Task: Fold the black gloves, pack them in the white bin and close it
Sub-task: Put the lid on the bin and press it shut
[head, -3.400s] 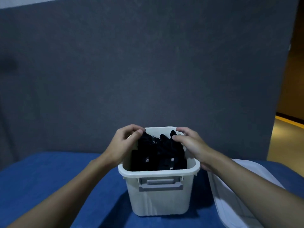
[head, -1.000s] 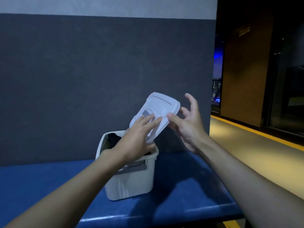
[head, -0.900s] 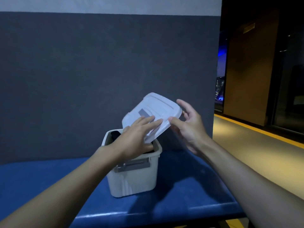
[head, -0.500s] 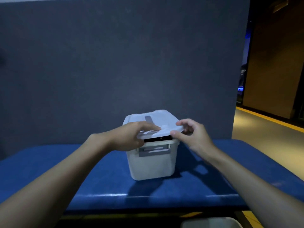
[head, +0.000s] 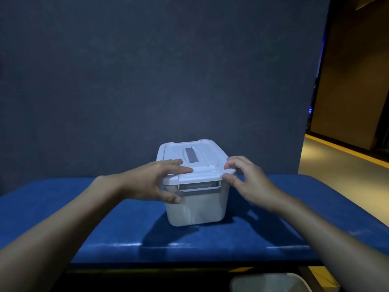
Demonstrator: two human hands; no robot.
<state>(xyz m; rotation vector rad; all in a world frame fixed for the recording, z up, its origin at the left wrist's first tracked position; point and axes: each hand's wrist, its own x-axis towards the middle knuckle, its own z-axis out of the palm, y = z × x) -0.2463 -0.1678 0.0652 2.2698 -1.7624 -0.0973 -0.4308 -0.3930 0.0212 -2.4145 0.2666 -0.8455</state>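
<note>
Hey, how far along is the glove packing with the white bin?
Done: the lid sits on the bin; no gloves show outside. In hand: the left hand presses the lid's front, the right hand pinches its corner. Left: snapping the front latch, if not already caught.

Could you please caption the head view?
Left hand presses, right hand pinches the white plastic lid on the white plastic bin.

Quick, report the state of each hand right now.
Left hand: open, straight fingers pressing the white plastic lid.
Right hand: closed, fingers and thumb pinching that lid's front corner.
</note>
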